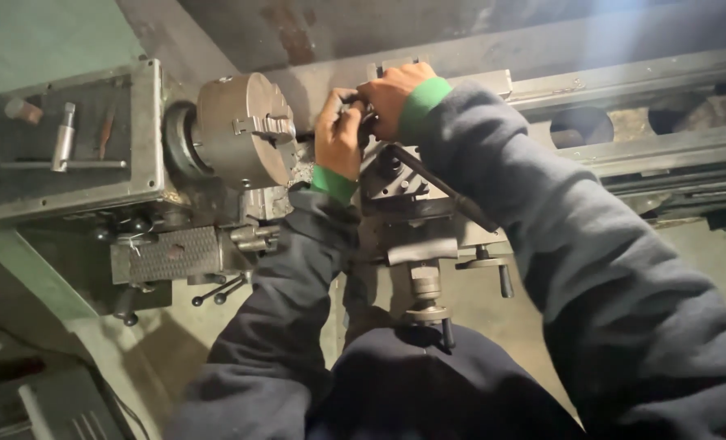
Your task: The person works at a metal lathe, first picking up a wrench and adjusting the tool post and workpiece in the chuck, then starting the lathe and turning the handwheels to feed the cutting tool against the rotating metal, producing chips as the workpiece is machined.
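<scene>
While hands (363, 122) crowd chuck (245, 130).

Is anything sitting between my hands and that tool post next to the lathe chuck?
Nothing visible does. Both the left hand and the right hand are already closed together over the tool post, just right of the chuck. What they grip is hidden under the fingers.

Your two hands, left hand (338, 134) and right hand (391, 96), cover what they hold by the chuck (245, 126); you can't see it.
</scene>
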